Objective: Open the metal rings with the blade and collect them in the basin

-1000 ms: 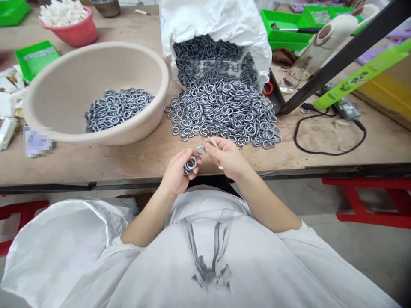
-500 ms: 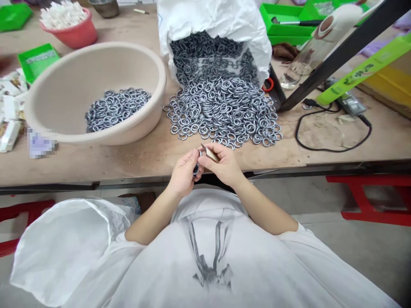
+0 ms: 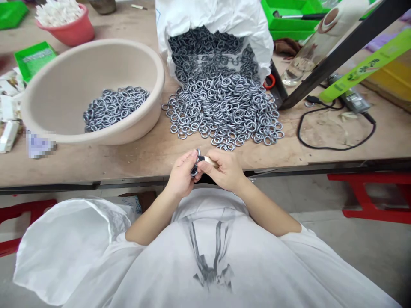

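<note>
My left hand (image 3: 182, 173) is closed on a few shiny grey rings (image 3: 194, 170), held just over the table's front edge. In my right hand (image 3: 226, 169) is a small knife (image 3: 209, 161) with a pale handle. Its dark blade lies against a ring at my left fingertips; the exact contact is hidden by the fingers. Beyond my hands, a heap of loose grey rings (image 3: 221, 102) spills from a white sack (image 3: 212, 17) lying on its side. More rings (image 3: 115, 107) lie inside the large beige basin (image 3: 93, 49) on the left.
A pink bowl (image 3: 69, 34) of white pieces and a green tray (image 3: 24, 68) stand at the back left. A slanted black bar (image 3: 324, 60), a clear bottle (image 3: 297, 70) and a black cable (image 3: 334, 147) are on the right. An open white bag (image 3: 61, 252) is below, left.
The knife has turned in my right hand, from pointing up and left to lying nearly level towards the left hand's ring. The view has shifted slightly.
</note>
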Tool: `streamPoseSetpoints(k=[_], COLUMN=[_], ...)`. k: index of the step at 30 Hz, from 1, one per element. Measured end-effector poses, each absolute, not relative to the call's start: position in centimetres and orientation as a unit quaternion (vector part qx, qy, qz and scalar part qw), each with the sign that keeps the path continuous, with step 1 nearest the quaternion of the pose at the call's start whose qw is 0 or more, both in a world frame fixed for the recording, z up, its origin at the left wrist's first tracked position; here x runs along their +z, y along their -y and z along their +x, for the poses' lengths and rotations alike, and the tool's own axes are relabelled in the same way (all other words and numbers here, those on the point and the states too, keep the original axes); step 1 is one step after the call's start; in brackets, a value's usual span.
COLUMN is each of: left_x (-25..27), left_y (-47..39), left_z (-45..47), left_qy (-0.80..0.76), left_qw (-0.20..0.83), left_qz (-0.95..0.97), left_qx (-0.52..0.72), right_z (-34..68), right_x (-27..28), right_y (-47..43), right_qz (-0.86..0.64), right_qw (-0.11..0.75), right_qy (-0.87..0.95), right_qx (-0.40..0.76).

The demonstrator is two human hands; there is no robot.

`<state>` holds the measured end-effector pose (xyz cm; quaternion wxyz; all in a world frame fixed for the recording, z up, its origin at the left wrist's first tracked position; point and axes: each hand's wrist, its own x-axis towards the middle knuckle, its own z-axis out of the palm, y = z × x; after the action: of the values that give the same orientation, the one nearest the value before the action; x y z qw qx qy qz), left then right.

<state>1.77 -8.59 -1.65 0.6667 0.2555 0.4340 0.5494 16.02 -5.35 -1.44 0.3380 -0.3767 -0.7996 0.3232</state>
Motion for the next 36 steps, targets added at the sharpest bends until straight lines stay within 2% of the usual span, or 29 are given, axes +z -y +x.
streamPoseSetpoints(k=[13,17,20,23,25,27,30,33,36], left_x=[-2.3,-2.2,-2.1,-2.2,-2.1,-2.1,-2.0,-2.0,-1.8], left_y=[8.7,9.2,9.1,8.9,8.9,9.0,9.2,9.0,8.5], left_z=[0.4,0.5,0.7,0.4,0.1,-0.2,-0.6,-0.9,-1.1], left_qy=[-0.415,-0.387,-0.402,-0.415,-0.410,-0.408,-0.427,-0.442,-0.435], left_qw=[0.691,0.706,0.690,0.682,0.685,0.686,0.684,0.689,0.697], left_qz=[0.312,0.359,0.341,0.332,0.342,0.352,0.341,0.307,0.254], left_qx=[0.503,0.472,0.496,0.503,0.495,0.489,0.482,0.485,0.510], right_z=[16.2,16.6,16.2,15.3,14.9,14.7,14.4,13.8,13.4], right_x=[-2.2,-2.5,-2.2,-1.9,-1.7,-1.4,-0.8,-0.4,-0.3], right_y=[4.5,3.3,3.7,3.6,2.3,0.5,-1.9,-2.9,-2.9], right_qz=[-0.400,-0.469,-0.399,-0.352,-0.395,-0.469,-0.529,-0.543,-0.543], right_qw=[0.322,0.377,0.407,0.364,0.333,0.290,0.148,0.052,0.031], right_qy=[0.772,0.696,0.674,0.679,0.711,0.766,0.826,0.836,0.838], right_qx=[0.375,0.391,0.471,0.532,0.477,0.330,0.127,0.060,0.034])
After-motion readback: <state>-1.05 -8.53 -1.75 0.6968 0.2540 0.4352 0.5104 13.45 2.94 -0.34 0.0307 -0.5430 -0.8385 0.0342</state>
